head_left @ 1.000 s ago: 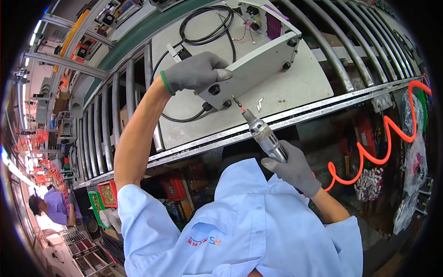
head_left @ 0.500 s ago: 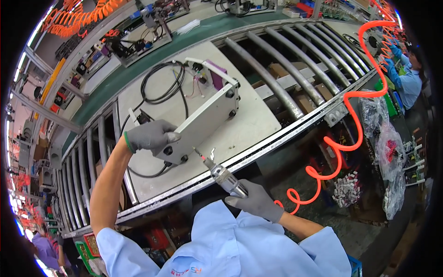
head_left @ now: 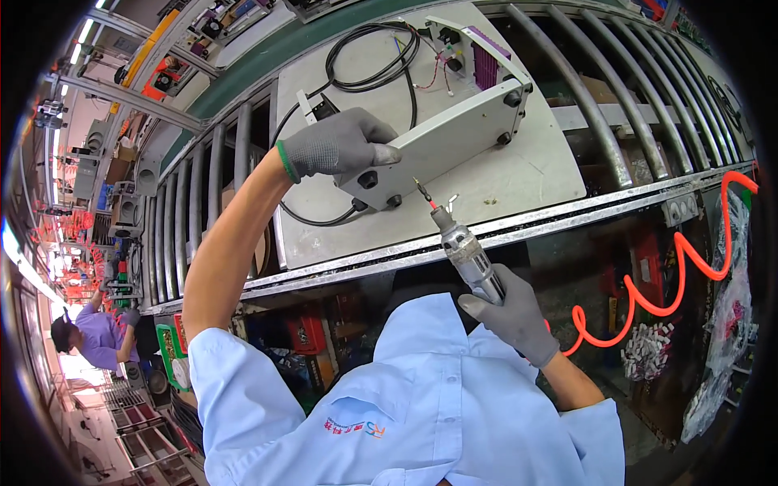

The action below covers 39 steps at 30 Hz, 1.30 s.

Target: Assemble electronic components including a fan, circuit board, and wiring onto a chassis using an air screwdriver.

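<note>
My left hand (head_left: 336, 147), in a grey glove with a green cuff, is closed over the near-left edge of a light-grey metal housing (head_left: 458, 136). The housing stands on its side, its face with black round feet turned toward me. A purple finned part (head_left: 489, 63) and loose wires show behind it. Gripped in my gloved right hand (head_left: 515, 317) is a silver air screwdriver (head_left: 470, 261). Its bit points up toward the housing's lower edge, apparently apart from it. A coiled black cable (head_left: 332, 71) lies behind the housing. Small screws (head_left: 489, 201) rest on the board.
The housing sits on a pale board (head_left: 324, 249) over a roller conveyor (head_left: 596, 101) with a metal front rail (head_left: 365, 261). An orange coiled air hose (head_left: 673, 300) hangs at right. Green parts bins (head_left: 172, 356) stand low at left. A person in purple (head_left: 101, 338) works farther left.
The view has swung left, so the board, housing and hands appear farther right and higher. Both hands keep their holds, with the screwdriver still aimed near the housing's lower edge.
</note>
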Tool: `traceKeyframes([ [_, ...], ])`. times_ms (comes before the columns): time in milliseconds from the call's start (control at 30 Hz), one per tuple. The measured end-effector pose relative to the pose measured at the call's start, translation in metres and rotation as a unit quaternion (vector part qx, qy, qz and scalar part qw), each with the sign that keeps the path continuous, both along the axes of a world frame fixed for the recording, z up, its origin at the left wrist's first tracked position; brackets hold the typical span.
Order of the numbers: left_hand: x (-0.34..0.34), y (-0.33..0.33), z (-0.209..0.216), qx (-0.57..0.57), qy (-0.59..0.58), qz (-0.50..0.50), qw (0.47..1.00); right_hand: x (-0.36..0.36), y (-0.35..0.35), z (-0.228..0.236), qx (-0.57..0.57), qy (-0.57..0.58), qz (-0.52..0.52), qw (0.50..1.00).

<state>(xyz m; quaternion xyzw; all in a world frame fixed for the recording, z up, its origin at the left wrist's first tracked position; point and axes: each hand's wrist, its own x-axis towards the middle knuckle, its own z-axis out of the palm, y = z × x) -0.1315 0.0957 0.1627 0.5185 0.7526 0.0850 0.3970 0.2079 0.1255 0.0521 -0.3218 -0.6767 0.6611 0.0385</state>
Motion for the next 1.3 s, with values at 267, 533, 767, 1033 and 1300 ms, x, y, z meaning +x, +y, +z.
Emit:
traceKeyframes([
  [267, 0.000, -0.002, -0.004, 0.011, 0.015, -0.001, 1.000, -0.005, -0.002, -0.003, 0.015, 0.003, 0.016, 1.000],
  [533, 0.001, -0.002, 0.000, 0.008, 0.028, -0.008, 1.000, -0.007, -0.001, -0.005, -0.002, -0.018, 0.023, 1.000],
  [767, 0.004, -0.005, 0.003, 0.028, 0.041, 0.008, 0.999, -0.007, 0.001, -0.004, -0.009, 0.005, 0.017, 1.000],
  [1033, 0.009, -0.007, 0.004, 0.049, 0.062, 0.032, 0.996, -0.016, 0.004, 0.003, -0.029, -0.050, 0.042, 0.997],
  [1300, 0.012, -0.009, 0.006, 0.036, 0.053, 0.061, 0.996, -0.034, 0.001, 0.004, -0.020, -0.026, 0.043, 0.999],
])
